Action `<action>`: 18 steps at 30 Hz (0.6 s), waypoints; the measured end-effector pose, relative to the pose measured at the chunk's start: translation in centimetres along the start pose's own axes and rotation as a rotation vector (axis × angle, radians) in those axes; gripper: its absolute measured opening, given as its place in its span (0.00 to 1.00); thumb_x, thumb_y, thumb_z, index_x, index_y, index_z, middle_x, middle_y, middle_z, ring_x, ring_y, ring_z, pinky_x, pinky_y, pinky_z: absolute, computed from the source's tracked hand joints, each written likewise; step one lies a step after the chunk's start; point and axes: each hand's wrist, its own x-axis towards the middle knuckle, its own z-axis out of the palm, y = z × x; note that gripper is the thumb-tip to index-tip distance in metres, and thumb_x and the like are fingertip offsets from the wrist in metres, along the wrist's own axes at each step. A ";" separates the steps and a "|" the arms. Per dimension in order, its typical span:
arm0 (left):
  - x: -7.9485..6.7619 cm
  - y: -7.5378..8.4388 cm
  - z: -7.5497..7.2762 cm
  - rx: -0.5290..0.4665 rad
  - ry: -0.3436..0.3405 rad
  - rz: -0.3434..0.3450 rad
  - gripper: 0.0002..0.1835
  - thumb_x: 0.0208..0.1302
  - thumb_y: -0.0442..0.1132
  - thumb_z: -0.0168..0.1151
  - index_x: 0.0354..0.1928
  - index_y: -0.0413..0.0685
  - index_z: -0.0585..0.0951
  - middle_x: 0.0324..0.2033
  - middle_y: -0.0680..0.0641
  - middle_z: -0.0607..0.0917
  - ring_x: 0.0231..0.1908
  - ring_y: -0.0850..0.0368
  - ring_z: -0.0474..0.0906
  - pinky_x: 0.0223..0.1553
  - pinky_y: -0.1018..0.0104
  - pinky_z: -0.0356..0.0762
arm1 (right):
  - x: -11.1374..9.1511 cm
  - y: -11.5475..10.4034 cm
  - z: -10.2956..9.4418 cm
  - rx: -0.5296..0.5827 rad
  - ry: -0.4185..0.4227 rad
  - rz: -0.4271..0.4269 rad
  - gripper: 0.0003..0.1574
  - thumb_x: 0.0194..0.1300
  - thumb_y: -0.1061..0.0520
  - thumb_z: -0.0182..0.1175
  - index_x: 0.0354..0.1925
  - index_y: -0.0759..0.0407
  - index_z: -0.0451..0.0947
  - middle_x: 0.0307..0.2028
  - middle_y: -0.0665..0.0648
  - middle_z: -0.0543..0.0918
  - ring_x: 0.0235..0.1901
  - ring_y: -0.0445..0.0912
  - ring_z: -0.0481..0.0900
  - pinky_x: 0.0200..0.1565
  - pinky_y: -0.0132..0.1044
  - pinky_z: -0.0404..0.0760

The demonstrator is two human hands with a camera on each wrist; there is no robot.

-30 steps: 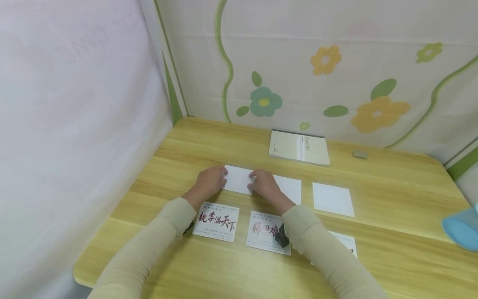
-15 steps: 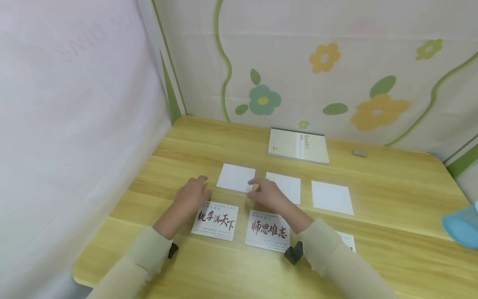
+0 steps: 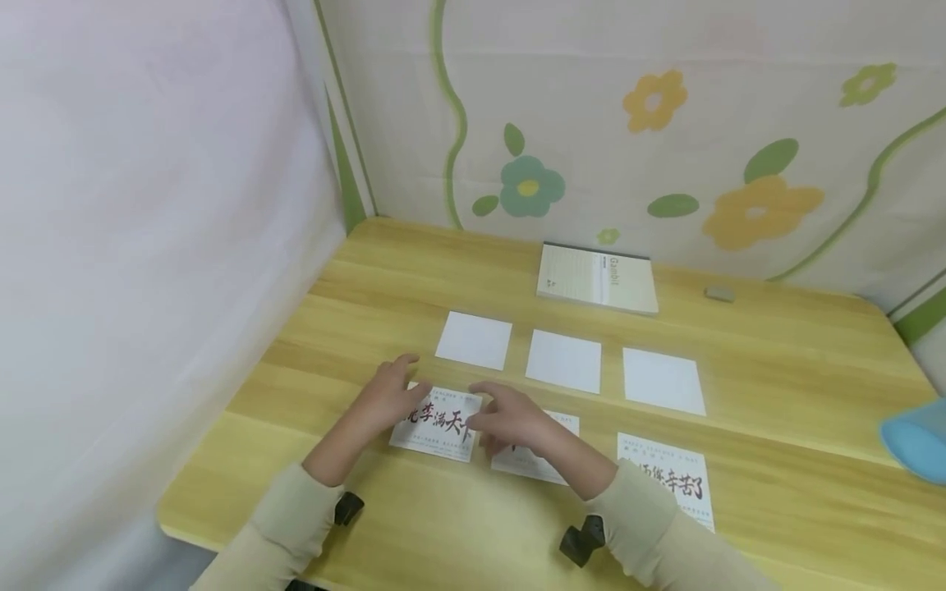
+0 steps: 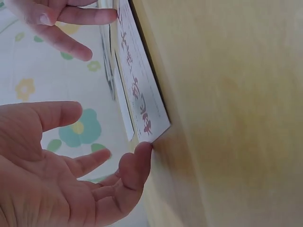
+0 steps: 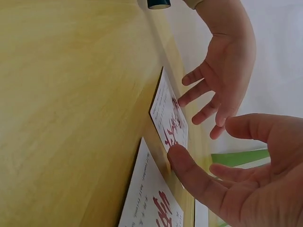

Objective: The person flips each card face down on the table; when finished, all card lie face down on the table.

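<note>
A white card with red lettering (image 3: 436, 439) lies flat on the table at the left of the front row. My left hand (image 3: 384, 398) is at its left side, fingers spread; in the left wrist view one fingertip (image 4: 144, 150) meets the card's corner. At the opposite side is my right hand (image 3: 510, 419), its fingers loosely bent with nothing between them. One right fingertip (image 5: 177, 153) is at the card's edge in the right wrist view; touching or just above, I cannot tell. Partly beneath the right hand lies the middle lettered card (image 3: 535, 466).
A third lettered card (image 3: 668, 480) lies at the right, partly behind the right sleeve. Behind the front row are three blank white cards, left (image 3: 475, 341), middle (image 3: 564, 361) and right (image 3: 663, 381). Farther back are a notepad (image 3: 597, 279), a small grey block (image 3: 719, 293) and, at right, a blue object (image 3: 916, 443).
Both hands have left the blank card at the back left and come toward the front lettered card on the left. That blank card now lies apart from the fingers.
</note>
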 end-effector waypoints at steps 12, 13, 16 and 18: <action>0.4 0.4 -1.1 -0.565 -0.046 -0.103 0.25 0.69 0.45 0.43 0.64 0.42 0.63 0.47 0.37 0.76 0.43 0.46 0.73 0.47 0.55 0.70 | -0.3 -0.1 0.3 0.045 0.044 0.031 0.37 0.62 0.52 0.59 0.65 0.61 0.60 0.39 0.63 0.80 0.30 0.50 0.80 0.30 0.42 0.82; 0.3 0.4 -1.2 -0.603 -0.067 -0.099 0.25 0.70 0.45 0.42 0.64 0.41 0.64 0.46 0.36 0.77 0.42 0.47 0.74 0.45 0.56 0.71 | -0.3 0.0 0.4 0.059 0.047 0.035 0.37 0.62 0.52 0.59 0.65 0.61 0.60 0.41 0.64 0.80 0.30 0.50 0.80 0.30 0.42 0.82; -0.1 0.7 -0.9 -0.701 -0.146 -0.072 0.25 0.71 0.46 0.39 0.63 0.36 0.65 0.43 0.36 0.80 0.36 0.51 0.77 0.38 0.62 0.76 | -0.7 0.0 0.6 0.103 0.052 0.036 0.38 0.63 0.49 0.58 0.65 0.63 0.59 0.45 0.66 0.78 0.32 0.51 0.80 0.31 0.43 0.82; -0.3 0.9 -0.5 -0.730 -0.210 -0.042 0.26 0.72 0.46 0.37 0.61 0.32 0.66 0.40 0.37 0.81 0.33 0.54 0.78 0.34 0.64 0.77 | -1.0 -0.1 0.7 0.143 0.049 0.028 0.39 0.64 0.47 0.57 0.65 0.65 0.58 0.48 0.68 0.77 0.34 0.53 0.80 0.32 0.45 0.81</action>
